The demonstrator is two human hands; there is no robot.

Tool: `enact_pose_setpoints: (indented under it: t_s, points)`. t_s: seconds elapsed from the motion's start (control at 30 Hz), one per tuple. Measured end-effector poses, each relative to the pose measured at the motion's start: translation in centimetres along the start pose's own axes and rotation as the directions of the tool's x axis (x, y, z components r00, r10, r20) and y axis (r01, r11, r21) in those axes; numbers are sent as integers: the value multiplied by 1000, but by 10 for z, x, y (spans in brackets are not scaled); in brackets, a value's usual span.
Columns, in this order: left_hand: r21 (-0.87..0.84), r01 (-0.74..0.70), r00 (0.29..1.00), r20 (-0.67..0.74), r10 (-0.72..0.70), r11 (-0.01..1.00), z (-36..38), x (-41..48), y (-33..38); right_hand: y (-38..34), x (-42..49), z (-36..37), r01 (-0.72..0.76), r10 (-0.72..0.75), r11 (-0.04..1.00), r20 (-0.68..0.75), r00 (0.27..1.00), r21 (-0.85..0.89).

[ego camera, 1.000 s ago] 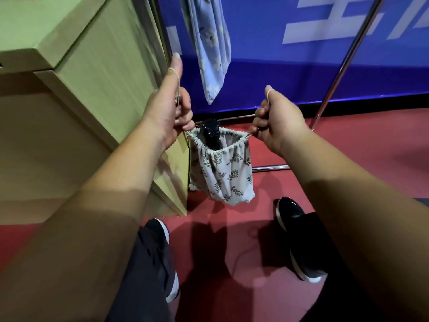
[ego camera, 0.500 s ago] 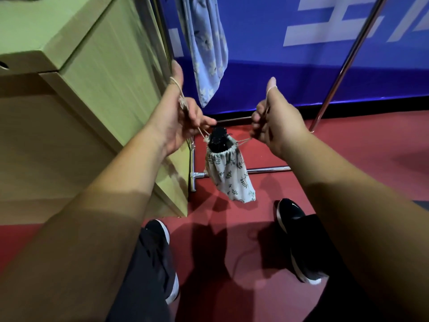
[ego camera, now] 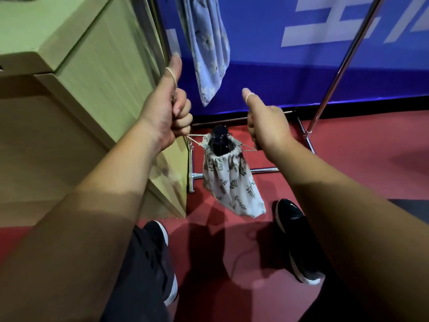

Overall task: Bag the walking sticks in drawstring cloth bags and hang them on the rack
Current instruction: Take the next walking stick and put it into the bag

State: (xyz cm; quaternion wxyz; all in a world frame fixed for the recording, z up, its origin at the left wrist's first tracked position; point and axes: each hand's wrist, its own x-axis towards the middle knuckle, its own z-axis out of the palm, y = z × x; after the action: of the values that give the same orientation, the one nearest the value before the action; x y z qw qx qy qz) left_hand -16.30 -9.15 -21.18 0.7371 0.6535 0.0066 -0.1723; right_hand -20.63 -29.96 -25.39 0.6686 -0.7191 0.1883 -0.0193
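**Closing the bag.** The leaf-print drawstring bag (ego camera: 229, 182) is being held in the air between the 2 hands, above the red floor (ego camera: 359, 163) and in front of the rack's base bars (ego camera: 264, 170). The left hand (ego camera: 162, 117) is being clenched on the left cord (ego camera: 195, 140), with a loop of it being carried round the raised thumb. The right hand (ego camera: 267, 129) is being clenched on the right cord (ego camera: 248, 147) in the same way. The hands are being held apart, so both cords are being pulled taut in opposite directions. By this pull the mouth is judged to be being cinched round the walking stick (ego camera: 219, 139), whose black end is being left exposed above the gathered hem; the rest is being hidden by cloth. The thumb loops are probably being used for a firmer purchase than a pinch alone.

**Surroundings.** 1 blue floral bag (ego camera: 206, 49) is being shown hanging beyond the left hand, its attachment being cut off by the frame. The chrome upright (ego camera: 343, 61) is being seen slanting at right, before a blue banner (ego camera: 301, 73). The green counter (ego camera: 104, 73) is being passed closely by the left hand, so leftward pull is likely being limited there. 2 dark shoes (ego camera: 294, 238) are being shown below. Hanging is not yet being attempted.
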Motion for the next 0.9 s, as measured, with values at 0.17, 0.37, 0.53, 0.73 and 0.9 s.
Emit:
enact_pose_setpoints:
  t_s: [0.17,0.37,0.53,0.73,0.9]
  points:
    - [245,-99,993,-32,110,964,-7,-2,-3,-5,-5,5,80,-80,996,-15,997,-39]
    - [511,-136,982,-44,184,849,-5,-1,-14,-4,-12,5,155,-161,966,-11,987,-208]
    - [349,-133,985,-61,164,928,-11,1,-10,-5,-11,-2,205,-226,940,-49,973,-274]
    - [389,-94,992,-42,119,917,-11,4,-20,-2,-14,0,208,-223,926,-11,975,-314]
    - [273,-99,995,25,96,957,-6,4,-16,-8,-8,-1,139,-139,973,15,990,-182]
